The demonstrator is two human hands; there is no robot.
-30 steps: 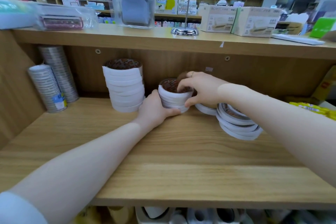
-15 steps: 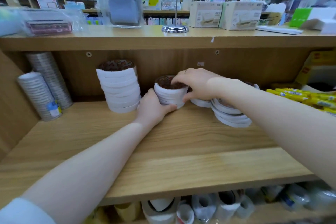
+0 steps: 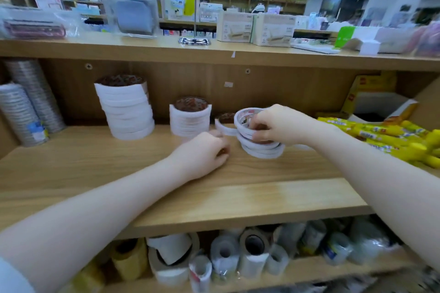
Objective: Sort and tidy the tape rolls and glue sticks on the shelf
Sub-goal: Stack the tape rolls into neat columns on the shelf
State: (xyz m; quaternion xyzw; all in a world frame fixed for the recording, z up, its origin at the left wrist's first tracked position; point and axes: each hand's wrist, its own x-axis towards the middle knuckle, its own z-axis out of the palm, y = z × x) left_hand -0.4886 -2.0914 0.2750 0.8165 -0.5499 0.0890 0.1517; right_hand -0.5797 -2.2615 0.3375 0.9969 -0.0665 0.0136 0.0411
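Shelf [image 3: 142,173]: light wood, tape stacks [image 3: 126,112] far left.
Right hand [image 3: 281,126]: pinches a tilted tape roll [image 3: 245,118].
Left hand [image 3: 202,154]: curled; contents cannot tell.
Room: stationery shop.

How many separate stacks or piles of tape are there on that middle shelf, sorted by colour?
White tape stacks standing upright: 2, the tall stack and the short stack
White tape piles, loose and leaning: 1, the loose pile that the right hand grips
Single white rolls lying flat: 1, the single roll
Silvery stacks at the left: 2, the front silvery stack and the rear silvery stack
Total: 6
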